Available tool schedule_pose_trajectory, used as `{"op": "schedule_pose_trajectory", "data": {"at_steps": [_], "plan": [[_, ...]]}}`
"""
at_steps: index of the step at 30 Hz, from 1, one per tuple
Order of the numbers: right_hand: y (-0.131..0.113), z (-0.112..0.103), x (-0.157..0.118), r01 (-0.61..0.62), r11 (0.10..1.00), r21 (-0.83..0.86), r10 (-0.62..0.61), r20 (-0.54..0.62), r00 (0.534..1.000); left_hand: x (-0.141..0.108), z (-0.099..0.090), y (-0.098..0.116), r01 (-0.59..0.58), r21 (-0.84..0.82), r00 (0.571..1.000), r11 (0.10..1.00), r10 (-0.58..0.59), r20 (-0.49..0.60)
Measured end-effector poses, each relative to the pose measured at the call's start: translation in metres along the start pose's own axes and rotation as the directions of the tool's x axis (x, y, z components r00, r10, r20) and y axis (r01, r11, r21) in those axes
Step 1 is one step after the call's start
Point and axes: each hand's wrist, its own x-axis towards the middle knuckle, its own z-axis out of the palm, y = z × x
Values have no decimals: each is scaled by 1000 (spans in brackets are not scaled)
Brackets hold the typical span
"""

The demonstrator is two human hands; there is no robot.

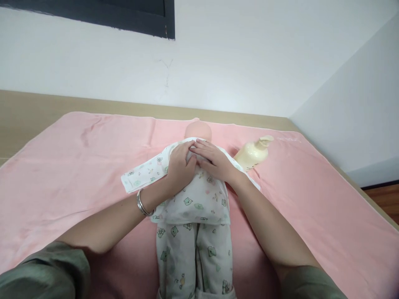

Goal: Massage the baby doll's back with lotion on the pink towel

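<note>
A baby doll (198, 129) lies stretched out with its bald head at the far end. It wears a white printed top (199, 205) and matching trousers (215, 253), and no face shows. My left hand (181, 162) rests on the upper part of the top, fingers extended and pointing up and right. Beside it my right hand (215, 160) lies flat on the same area with its fingers stretched toward the left. The fingertips of both hands meet near the neckline. Neither hand grasps anything. The doll's left-side sleeve (145, 172) spreads flat outward.
A pale yellow pump bottle (252, 153) lies tilted by the right sleeve. Beneath everything is a pink mat (311, 199) on a wooden surface (28, 114). A white wall (233, 62) with a dark frame (124, 16) rises behind.
</note>
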Motion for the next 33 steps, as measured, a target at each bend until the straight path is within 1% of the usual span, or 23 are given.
{"op": "schedule_pose_trajectory", "data": {"at_steps": [1, 3, 4, 6, 8, 9, 10, 12, 14, 16, 17, 20, 22, 24, 26, 29, 31, 33], "plan": [[1, 0, 0, -34, 999, 15, 34, -22, 999, -1, 0, 0, -15, 9, 1000, 1000, 15, 0], [-4, 0, 1, -163, 987, -2, 162, -84, 983, -3, 1, 0, -42, 29, 999, 999, 43, -5], [-10, 0, 1, -253, 967, -34, 248, -110, 962, -4, 1, 0, -48, 40, 999, 998, 49, -13], [-26, 2, 1, -427, 893, -142, 411, -130, 902, -5, 1, -1, -27, 69, 999, 997, 29, -27], [-46, 5, -1, -531, 800, -280, 519, -121, 846, -3, 0, -1, 33, 111, 999, 993, -30, -22], [-57, 7, -2, -547, 763, -343, 545, -114, 831, -1, 0, -2, 63, 138, 998, 988, -63, -2], [-67, 10, -5, -548, 738, -393, 554, -111, 825, 2, -1, -3, 85, 168, 996, 982, -91, 24], [-83, 16, -10, -502, 739, -450, 517, -100, 850, 7, -2, -4, 93, 229, 990, 969, -114, 82], [-90, 18, -12, -433, 774, -462, 453, -73, 889, 11, -3, -6, 53, 290, 988, 956, -93, 126], [-85, 13, -11, -386, 820, -423, 414, -29, 910, 10, -4, -6, -27, 341, 986, 940, -30, 162], [-80, 8, -9, -378, 841, -387, 413, 8, 911, 8, -4, -4, -71, 362, 984, 930, 7, 177], [-56, -10, -2, -383, 887, -257, 431, 164, 887, -6, -4, 6, -147, 416, 980, 897, 75, 184], [-42, -18, 2, -404, 893, -196, 440, 203, 875, -18, -3, 14, -162, 429, 979, 889, 91, 181], [-34, -18, 5, -454, 873, -177, 481, 166, 861, -27, -2, 19, -175, 405, 976, 897, 105, 190], [-33, -11, 7, -517, 835, -188, 541, 110, 834, -29, -1, 20, -167, 361, 976, 917, 101, 193], [-43, 1, 6, -578, 777, -250, 601, 16, 799, -19, -2, 12, -117, 315, 980, 942, 58, 191], [-56, 7, 3, -577, 753, -317, 594, -50, 803, -6, -4, 5, -86, 311, 981, 947, 26, 193], [-70, 9, -2, -539, 756, -372, 555, -74, 829, 6, -6, 0, -52, 319, 980, 946, -13, 197]]}}
